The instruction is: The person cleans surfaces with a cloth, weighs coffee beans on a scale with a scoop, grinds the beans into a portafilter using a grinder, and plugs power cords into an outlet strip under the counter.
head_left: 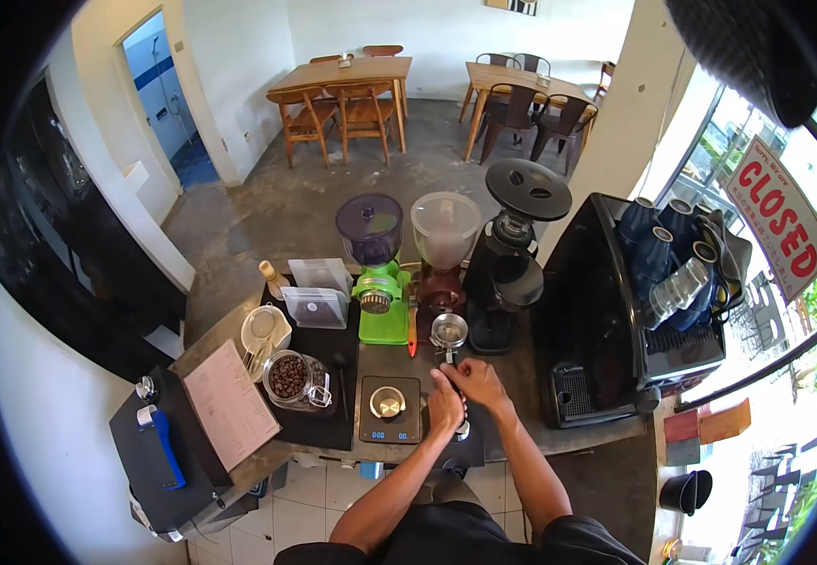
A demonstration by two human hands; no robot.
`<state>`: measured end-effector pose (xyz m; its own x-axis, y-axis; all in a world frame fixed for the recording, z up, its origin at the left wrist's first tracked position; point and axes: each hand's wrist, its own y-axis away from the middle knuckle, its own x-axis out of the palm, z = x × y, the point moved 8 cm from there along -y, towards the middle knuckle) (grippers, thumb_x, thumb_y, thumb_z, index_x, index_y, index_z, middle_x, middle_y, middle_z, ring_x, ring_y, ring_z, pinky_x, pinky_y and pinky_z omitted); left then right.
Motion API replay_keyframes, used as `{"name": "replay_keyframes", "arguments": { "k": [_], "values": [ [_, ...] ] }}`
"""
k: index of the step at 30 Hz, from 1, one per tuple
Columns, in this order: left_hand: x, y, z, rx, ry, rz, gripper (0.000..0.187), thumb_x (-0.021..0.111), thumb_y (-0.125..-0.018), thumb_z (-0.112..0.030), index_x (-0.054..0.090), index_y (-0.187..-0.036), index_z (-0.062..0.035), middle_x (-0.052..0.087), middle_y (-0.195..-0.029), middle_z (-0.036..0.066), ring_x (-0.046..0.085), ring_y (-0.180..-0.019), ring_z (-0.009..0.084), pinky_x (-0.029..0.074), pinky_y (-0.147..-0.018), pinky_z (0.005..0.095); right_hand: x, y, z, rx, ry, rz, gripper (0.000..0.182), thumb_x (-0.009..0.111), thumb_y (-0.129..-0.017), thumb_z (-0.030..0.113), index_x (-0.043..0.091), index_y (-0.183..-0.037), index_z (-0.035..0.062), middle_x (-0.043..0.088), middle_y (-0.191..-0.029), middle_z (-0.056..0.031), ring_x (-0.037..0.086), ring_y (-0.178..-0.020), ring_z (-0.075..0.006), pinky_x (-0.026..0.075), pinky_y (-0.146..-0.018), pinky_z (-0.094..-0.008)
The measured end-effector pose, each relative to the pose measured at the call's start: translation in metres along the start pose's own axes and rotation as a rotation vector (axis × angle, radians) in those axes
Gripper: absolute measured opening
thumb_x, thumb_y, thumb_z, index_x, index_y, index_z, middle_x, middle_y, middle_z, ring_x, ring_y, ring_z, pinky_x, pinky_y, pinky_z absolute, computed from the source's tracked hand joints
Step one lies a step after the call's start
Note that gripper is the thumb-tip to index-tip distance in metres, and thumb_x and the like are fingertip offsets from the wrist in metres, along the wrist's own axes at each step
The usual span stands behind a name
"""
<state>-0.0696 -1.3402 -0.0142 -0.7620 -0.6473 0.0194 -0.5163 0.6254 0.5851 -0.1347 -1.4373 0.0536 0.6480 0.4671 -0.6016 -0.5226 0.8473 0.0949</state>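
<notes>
A portafilter (449, 329) with a metal basket lies toward the grinders, its neck pointing back at me. My left hand (445, 405) is closed around its handle, and a silver end shows below the fingers. Against the neck, my right hand (479, 383) has its fingers curled in, touching the left thumb; the fingertips are partly hidden. Left of my hands sits a black digital scale (377, 426) with a lit display. A small round metal cup (388, 403) rests on the scale.
Behind stand a green grinder (385, 301), a dark red grinder (442, 287) and a black grinder (512, 278). An espresso machine (582, 311) with cups on top is right. Left are a jar of coffee beans (291, 377), a clipboard sheet (231, 405) and a blue-and-black device (161, 447).
</notes>
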Motion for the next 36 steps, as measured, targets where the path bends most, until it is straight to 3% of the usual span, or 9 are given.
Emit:
{"name": "replay_keyframes", "arguments": {
  "k": [2,3,5,16,17,18,21,23,36],
  "values": [
    [0.005,0.019,-0.016,0.168,-0.254,0.045,0.095,0.005,-0.091,-0.071,0.063,-0.077,0.0029,0.062,-0.064,0.018,0.064,-0.066,0.0332,0.05,-0.065,0.0415,0.001,0.011,-0.002,0.031,0.115,0.043,0.051,0.068,-0.081,0.046,0.06,-0.073,-0.003,0.059,-0.065,-0.0231,0.065,-0.062,-0.0333,0.048,-0.057,-0.0411],
    [0.006,0.033,-0.029,0.253,-0.313,-0.08,0.1,0.002,-0.091,-0.07,0.064,-0.088,0.0087,0.065,-0.08,0.03,0.062,-0.091,0.0455,0.045,-0.082,0.0474,-0.001,0.016,-0.008,-0.048,0.095,-0.05,0.052,0.069,-0.08,0.047,0.059,-0.076,-0.0034,0.059,-0.071,-0.0269,0.062,-0.07,-0.041,0.048,-0.058,-0.0454],
    [0.019,0.034,-0.029,0.265,-0.321,-0.04,0.1,0.002,-0.092,-0.069,0.063,-0.09,0.0098,0.064,-0.086,0.033,0.059,-0.096,0.0478,0.043,-0.085,0.0493,-0.014,0.025,-0.006,-0.144,0.039,-0.162,0.051,0.07,-0.081,0.046,0.057,-0.079,-0.0043,0.058,-0.077,-0.0315,0.058,-0.081,-0.0496,0.047,-0.058,-0.0506],
    [0.056,0.064,-0.047,0.389,-0.722,0.309,0.083,0.014,-0.099,-0.057,0.063,-0.093,0.0091,0.062,-0.096,0.033,0.057,-0.099,0.0495,0.043,-0.09,0.0518,-0.072,0.061,-0.03,-0.098,0.108,-0.296,0.039,0.066,-0.084,0.032,0.057,-0.076,-0.005,0.056,-0.066,-0.0289,0.058,-0.066,-0.0474,0.042,-0.052,-0.0464],
    [0.048,0.083,-0.066,0.559,-0.667,0.261,0.076,0.018,-0.1,-0.054,0.062,-0.097,0.0078,0.063,-0.098,0.03,0.058,-0.098,0.0464,0.044,-0.088,0.0496,-0.06,0.065,-0.058,-0.105,0.278,-0.242,0.032,0.07,-0.082,0.025,0.064,-0.101,0.0008,0.059,-0.089,-0.0285,0.058,-0.076,-0.0471,0.048,-0.062,-0.0482],
    [0.039,0.096,-0.079,0.728,-0.606,0.212,0.068,0.023,-0.101,-0.05,0.062,-0.101,0.0064,0.063,-0.1,0.028,0.059,-0.096,0.0433,0.045,-0.086,0.0474,-0.041,0.079,-0.069,-0.494,0.727,-0.251,0.026,0.069,-0.083,0.02,0.066,-0.106,0.0092,0.056,-0.093,-0.0242,0.056,-0.075,-0.043,0.046,-0.061,-0.0456],
    [0.014,0.099,-0.046,0.683,-0.503,0.237,0.05,0.034,-0.101,-0.038,0.064,-0.098,0.0029,0.062,-0.09,0.025,0.059,-0.087,0.0411,0.046,-0.08,0.0447,-0.048,0.085,-0.104,-0.153,0.435,-0.186,0.027,0.068,-0.083,0.017,0.066,-0.11,0.0144,0.056,-0.095,-0.0228,0.057,-0.076,-0.0418,0.046,-0.06,-0.0447],
    [0.003,0.109,-0.026,0.667,-0.45,0.262,0.05,0.035,-0.101,-0.037,0.063,-0.097,0.0033,0.062,-0.088,0.024,0.059,-0.086,0.0401,0.046,-0.079,0.0439,-0.04,0.111,-0.088,-0.666,0.855,-0.523,0.027,0.068,-0.083,0.015,0.066,-0.109,0.0145,0.056,-0.096,-0.0228,0.057,-0.077,-0.0394,0.046,-0.061,-0.0444],
    [-0.004,0.147,0.075,0.573,-0.55,0.335,0.046,0.036,-0.103,-0.033,0.064,-0.095,0.002,0.062,-0.088,0.018,0.062,-0.084,0.0306,0.047,-0.076,0.0377,-0.021,0.092,-0.126,-0.68,0.776,-0.498,0.031,0.065,-0.082,0.011,0.064,-0.113,0.0141,0.055,-0.098,-0.0219,0.057,-0.082,-0.0365,0.048,-0.066,-0.0412]
  ]
}}
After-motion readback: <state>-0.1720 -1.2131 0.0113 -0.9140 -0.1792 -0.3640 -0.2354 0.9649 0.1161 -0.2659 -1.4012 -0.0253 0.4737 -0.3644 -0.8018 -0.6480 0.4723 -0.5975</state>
